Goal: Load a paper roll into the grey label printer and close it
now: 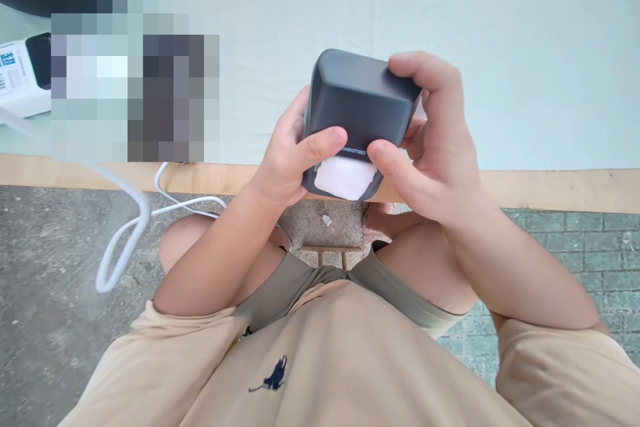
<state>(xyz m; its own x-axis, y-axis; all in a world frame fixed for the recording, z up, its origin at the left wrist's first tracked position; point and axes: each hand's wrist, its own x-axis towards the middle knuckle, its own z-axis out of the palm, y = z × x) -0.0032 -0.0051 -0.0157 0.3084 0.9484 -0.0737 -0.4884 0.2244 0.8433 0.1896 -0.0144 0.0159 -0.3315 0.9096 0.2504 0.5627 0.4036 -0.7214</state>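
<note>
You have a dark grey box-shaped device (360, 113) held up between both hands, above the near table edge (550, 187) and over your lap. Your left hand (287, 157) wraps its left side, fingers curled round behind it, thumb laid across the front face just below the printed logo. Your right hand (435, 140) clamps the right side, fingers hooked over the top right corner, thumb pressing the front next to the left thumb. Both hands closed firmly on the device, neither open. A white paper label (345, 178) sticks out of the slot on the underside, just beneath both thumbs, touching neither as far as you can tell. A white cable (127, 227) loops off the table well to the left of your left hand. A white box (23, 73) sits far left on the pale table top (500, 47), beside a blurred patch.
</note>
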